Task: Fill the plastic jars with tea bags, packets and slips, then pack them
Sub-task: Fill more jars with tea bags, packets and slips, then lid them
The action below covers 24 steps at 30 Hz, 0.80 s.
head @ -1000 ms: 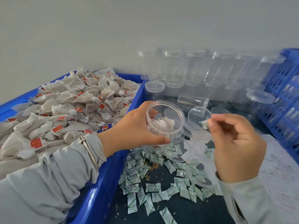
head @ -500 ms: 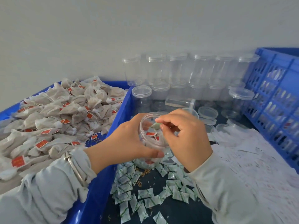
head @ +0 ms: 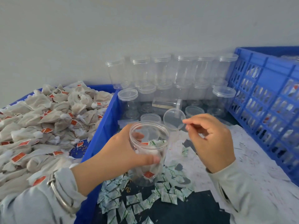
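My left hand (head: 123,152) grips a clear lidless plastic jar (head: 148,152), held upright just above the table. Inside it lie tea bags with red tags and a green-and-white packet near the top. My right hand (head: 210,143) hovers to the right of the jar mouth, fingers loosely curled and apart, holding nothing that I can see. Several green-and-white packets (head: 137,199) lie scattered on the dark table below the jar. White paper slips (head: 242,159) cover the table on the right.
A blue bin (head: 100,131) heaped with tea bags (head: 48,120) fills the left. Several clear lidded jars (head: 169,75) stand stacked against the back wall, with loose lids (head: 174,121) in front. A blue slatted crate (head: 267,102) holding filled jars stands on the right.
My right hand was over the jar mouth with a packet; it has now pulled back to the right with nothing in it, and the packet lies inside. The jar has tipped upright and lower.
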Tool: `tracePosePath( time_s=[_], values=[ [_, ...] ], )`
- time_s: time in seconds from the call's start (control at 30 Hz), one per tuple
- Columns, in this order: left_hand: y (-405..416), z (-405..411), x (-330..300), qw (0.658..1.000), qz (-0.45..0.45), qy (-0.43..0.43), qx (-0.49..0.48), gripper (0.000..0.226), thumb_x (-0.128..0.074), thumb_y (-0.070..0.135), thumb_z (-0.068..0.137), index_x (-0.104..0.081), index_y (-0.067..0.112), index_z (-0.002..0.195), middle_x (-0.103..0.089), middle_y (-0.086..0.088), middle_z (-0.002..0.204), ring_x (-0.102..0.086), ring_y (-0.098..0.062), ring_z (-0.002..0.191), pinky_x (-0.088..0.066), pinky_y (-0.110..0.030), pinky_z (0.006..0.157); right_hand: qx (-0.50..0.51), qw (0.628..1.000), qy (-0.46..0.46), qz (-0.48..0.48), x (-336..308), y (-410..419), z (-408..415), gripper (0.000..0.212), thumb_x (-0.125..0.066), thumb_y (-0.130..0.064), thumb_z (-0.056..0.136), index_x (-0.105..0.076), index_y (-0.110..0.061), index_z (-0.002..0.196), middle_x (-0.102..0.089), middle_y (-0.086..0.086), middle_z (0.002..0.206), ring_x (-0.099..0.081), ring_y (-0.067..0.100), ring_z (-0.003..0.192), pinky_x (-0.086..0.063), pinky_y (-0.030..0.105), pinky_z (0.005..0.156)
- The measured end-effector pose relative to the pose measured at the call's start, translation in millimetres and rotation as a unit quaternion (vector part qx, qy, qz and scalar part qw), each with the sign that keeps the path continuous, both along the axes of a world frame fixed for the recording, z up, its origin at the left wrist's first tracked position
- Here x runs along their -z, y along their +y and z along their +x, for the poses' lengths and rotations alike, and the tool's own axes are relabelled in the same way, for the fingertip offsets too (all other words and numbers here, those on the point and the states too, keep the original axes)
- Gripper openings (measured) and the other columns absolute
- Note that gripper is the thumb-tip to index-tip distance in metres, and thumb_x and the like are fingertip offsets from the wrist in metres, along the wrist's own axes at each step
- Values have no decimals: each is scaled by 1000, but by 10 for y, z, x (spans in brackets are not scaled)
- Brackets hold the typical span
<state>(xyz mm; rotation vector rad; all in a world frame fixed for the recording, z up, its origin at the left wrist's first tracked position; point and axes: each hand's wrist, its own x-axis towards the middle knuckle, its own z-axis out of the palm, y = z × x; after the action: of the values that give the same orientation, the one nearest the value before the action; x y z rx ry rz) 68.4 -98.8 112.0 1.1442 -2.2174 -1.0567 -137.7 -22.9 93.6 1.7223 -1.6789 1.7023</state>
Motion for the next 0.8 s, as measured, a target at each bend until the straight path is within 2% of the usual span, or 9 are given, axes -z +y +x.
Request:
tracePosePath(
  time_s=[0.1, 0.17, 0.27, 0.4, 0.5, 0.6, 0.67, 0.73, 0.8],
  values=[
    [5, -35, 13, 1000, 6, -1, -3, 84, -77, 71, 31, -42, 55, 106, -58, 25, 109, -55, 11, 95, -36, -8, 72, 62, 968, -29, 240, 165, 34, -429, 24, -66, 0, 84, -71, -21, 93, -66, -4, 88, -57, 0, 72, -46, 14, 72],
    [-2, -42, 22, 1000, 7, -3, -9, 84, -76, 70, 31, -43, 54, 106, -58, 24, 109, -55, 11, 95, -36, -9, 72, 89, 901, -24, 424, 309, 55, -641, 24, -65, -7, 87, -70, -18, 108, -68, 0, 106, -55, 6, 79, -40, 17, 75],
    [-13, -29, 31, 1000, 14, 0, -13, 88, -79, 72, 30, -45, 51, 108, -59, 25, 109, -57, 10, 95, -39, -12, 75, 79, 828, -6, 555, 523, 97, -748, 36, -62, -12, 89, -62, -21, 124, -59, -2, 119, -54, 9, 92, -38, 14, 75],
    [-21, -22, 58, 1000, 24, -3, -14, 90, -80, 71, 30, -45, 51, 111, -59, 26, 110, -57, 12, 97, -42, -15, 80, 59, 834, 8, 549, 689, 89, -703, 30, -70, -23, 83, -69, -21, 113, -51, -10, 106, -47, 3, 91, -34, 14, 79],
    [-22, -18, 68, 1000, 20, -15, -17, 93, -76, 69, 31, -44, 49, 116, -58, 25, 113, -56, 10, 100, -43, -18, 84, 71, 848, -35, 524, 736, 93, -663, 8, -71, -25, 82, -70, -27, 90, -52, -15, 94, -52, 2, 89, -33, 8, 63],
    [-23, -23, 65, 999, 21, -17, -18, 92, -76, 69, 30, -45, 49, 115, -58, 26, 112, -55, 14, 98, -42, -16, 83, 64, 853, -61, 514, 738, 97, -662, 19, -71, -23, 83, -63, -31, 67, -56, -17, 83, -52, -4, 77, -31, 5, 56],
    [-24, -30, 64, 999, 20, -24, -16, 93, -76, 69, 30, -45, 49, 115, -57, 27, 112, -54, 14, 98, -41, -15, 82, 44, 850, -47, 522, 722, 97, -676, 14, -74, -29, 80, -62, -30, 73, -55, -15, 88, -51, -1, 83, -38, 12, 66],
    [-27, -31, 69, 999, 19, -26, -15, 95, -77, 70, 29, -45, 49, 116, -57, 27, 113, -55, 13, 100, -41, -15, 83, 27, 838, -18, 545, 714, 100, -691, 21, -78, -36, 75, -61, -31, 87, -48, -15, 94, -46, 5, 96, -36, 18, 80],
    [-31, -28, 71, 999, 20, -25, -17, 95, -77, 70, 30, -45, 49, 117, -57, 27, 113, -55, 12, 100, -42, -17, 84, 23, 838, -16, 546, 723, 96, -700, 24, -80, -36, 73, -58, -32, 82, -47, -14, 96, -45, 6, 97, -36, 17, 82]
  ],
)
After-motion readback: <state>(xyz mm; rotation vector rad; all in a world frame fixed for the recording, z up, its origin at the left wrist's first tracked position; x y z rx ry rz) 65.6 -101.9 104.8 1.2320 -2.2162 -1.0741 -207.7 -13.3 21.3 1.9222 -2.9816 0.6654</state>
